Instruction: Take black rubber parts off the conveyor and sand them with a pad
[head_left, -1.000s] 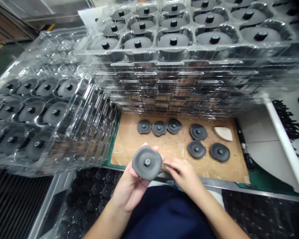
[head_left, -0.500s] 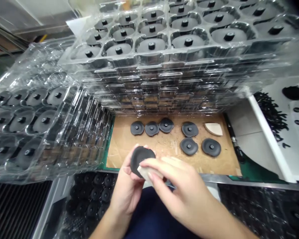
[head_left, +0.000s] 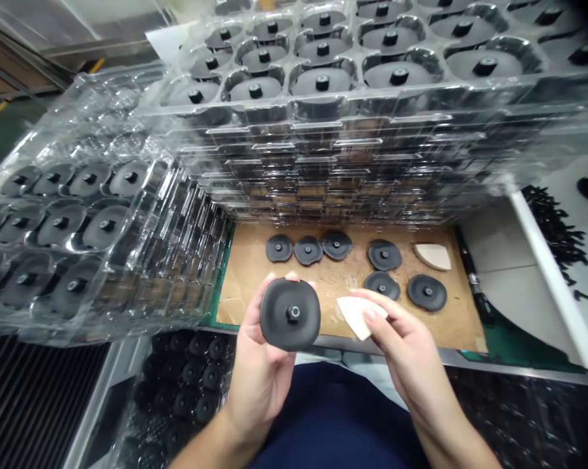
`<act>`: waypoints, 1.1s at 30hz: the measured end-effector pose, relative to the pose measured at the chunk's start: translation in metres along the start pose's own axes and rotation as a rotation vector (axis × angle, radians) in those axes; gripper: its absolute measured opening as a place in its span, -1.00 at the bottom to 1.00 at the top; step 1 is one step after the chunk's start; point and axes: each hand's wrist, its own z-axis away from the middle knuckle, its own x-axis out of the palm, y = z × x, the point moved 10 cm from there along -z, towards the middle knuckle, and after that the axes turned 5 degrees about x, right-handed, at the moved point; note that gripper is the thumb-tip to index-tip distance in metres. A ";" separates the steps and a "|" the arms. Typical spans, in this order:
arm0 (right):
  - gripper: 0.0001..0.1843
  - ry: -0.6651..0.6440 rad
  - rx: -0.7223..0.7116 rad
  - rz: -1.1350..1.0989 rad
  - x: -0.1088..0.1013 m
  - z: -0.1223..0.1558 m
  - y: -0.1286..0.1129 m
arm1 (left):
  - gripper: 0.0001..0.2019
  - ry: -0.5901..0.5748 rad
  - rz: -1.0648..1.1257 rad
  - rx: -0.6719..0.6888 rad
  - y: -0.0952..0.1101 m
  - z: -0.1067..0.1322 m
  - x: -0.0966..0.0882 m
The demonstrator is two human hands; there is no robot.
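My left hand (head_left: 262, 374) grips a dark grey rounded disc (head_left: 278, 319) by its edges, its concave face and short central post turned up toward me. To the right, my right hand (head_left: 404, 342) pinches a white wedge-shaped pad (head_left: 360, 312) between thumb and fingers, apart from the disc. Beyond my hands, several similar discs lie on a brown cardboard sheet (head_left: 235, 286), among them a disc (head_left: 427, 292) at the right. A second cream wedge pad (head_left: 433, 255) rests near the sheet's far right corner.
Tall stacks of clear plastic trays (head_left: 318, 153) filled with discs rise behind the cardboard, with another stack (head_left: 128, 260) at the left. A white divider panel (head_left: 555, 280) and a pile of small black parts (head_left: 553, 221) stand right. More trayed discs (head_left: 181, 384) sit below left.
My right hand has moved right, taking the white pad off the disc. The disc in my left hand now faces me with its post uncovered. The view has shifted slightly.
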 end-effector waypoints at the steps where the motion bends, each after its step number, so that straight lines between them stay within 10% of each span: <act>1: -0.75 0.033 -0.033 0.034 -0.003 -0.001 -0.006 | -0.46 -0.007 0.012 -0.020 -0.002 0.001 0.001; 5: -0.75 0.146 -0.398 0.235 0.011 0.021 -0.079 | -0.46 0.003 0.010 -0.051 -0.007 0.005 -0.001; 9: -0.72 -0.044 -0.801 0.432 0.068 0.052 -0.130 | -0.44 -0.010 -0.043 -0.106 -0.012 0.006 -0.009; 13: -0.78 -0.271 -0.655 0.566 0.100 0.036 -0.111 | -0.48 0.068 -0.082 -0.103 -0.013 0.003 -0.022; 17: -0.75 -0.129 -0.779 0.545 0.090 0.037 -0.122 | -0.55 -0.038 -0.049 -0.205 -0.025 0.004 -0.012; 22: -0.80 -0.360 -0.692 0.566 0.086 0.043 -0.110 | -0.46 -0.134 -0.008 -0.267 -0.025 0.001 -0.011; 28: -0.67 -0.118 -0.793 0.863 0.072 0.036 -0.119 | -0.51 -0.121 0.050 -0.351 -0.032 -0.002 -0.016; 33: -0.68 -0.154 -0.754 0.619 0.061 0.010 -0.108 | -0.51 -0.147 0.102 -0.410 -0.033 0.002 -0.021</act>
